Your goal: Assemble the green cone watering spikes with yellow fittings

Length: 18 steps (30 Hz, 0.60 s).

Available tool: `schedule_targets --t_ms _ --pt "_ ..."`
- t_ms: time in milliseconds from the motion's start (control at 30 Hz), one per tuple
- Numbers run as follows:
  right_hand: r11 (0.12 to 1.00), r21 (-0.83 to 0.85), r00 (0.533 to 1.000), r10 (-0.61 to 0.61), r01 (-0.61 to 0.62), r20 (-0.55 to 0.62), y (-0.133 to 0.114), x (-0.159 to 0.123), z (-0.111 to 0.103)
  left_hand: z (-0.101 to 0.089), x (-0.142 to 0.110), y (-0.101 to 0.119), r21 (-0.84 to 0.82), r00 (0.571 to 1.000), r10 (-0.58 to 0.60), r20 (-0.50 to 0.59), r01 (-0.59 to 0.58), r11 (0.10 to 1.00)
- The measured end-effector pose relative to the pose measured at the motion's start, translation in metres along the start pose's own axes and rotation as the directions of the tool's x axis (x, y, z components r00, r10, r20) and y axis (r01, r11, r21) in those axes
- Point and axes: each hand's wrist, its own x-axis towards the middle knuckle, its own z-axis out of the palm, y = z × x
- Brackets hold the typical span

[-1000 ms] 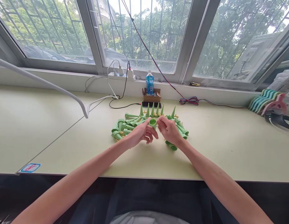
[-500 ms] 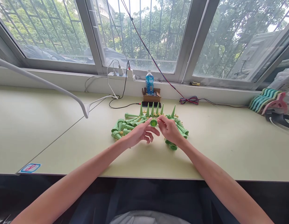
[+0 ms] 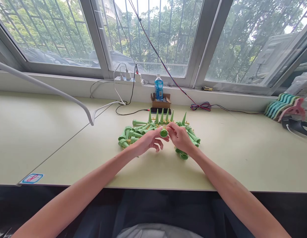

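Observation:
My left hand [image 3: 153, 141] holds a green plant watering spike [image 3: 164, 133] between thumb and forefinger. The spike's round threaded opening faces me, and its other fingers are loosely curled. Close against its right side, my right hand [image 3: 176, 134] is pinched; what its fingertips grip, if anything, is hidden. Several more green watering spikes [image 3: 144, 128] lie in a pile left of the hands, with small yellow parts among them. Further spikes [image 3: 193, 136] lie to the right, partly behind my right hand. Behind the hands several spikes [image 3: 162, 116] stand upright, points up.
A blue bottle [image 3: 158, 87] stands in a small cardboard box [image 3: 153, 104] by the window, with a black phone [image 3: 165, 111] before it. Coiled cable [image 3: 201, 106] lies right of these. A white bar [image 3: 69, 97] crosses the left side. Colourful hangers [image 3: 283, 107] sit far right.
The spike in my left hand has tipped and shifted slightly down, its opening now a little lower. My right hand has hardly moved.

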Motion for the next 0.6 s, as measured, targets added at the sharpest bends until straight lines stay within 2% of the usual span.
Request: schedule_targets --t_ms 367,600 --pt "0.999 0.033 1.000 -0.016 0.015 0.009 0.0007 0.0001 -0.0005 -0.0005 -0.0019 0.0018 0.135 0.998 0.054 0.035 -0.058 0.989" --pt "0.999 0.031 1.000 -0.021 0.020 0.011 -0.0001 0.0005 -0.0002 0.0020 -0.0021 -0.0003 0.256 0.992 0.127 0.002 -0.123 0.959"
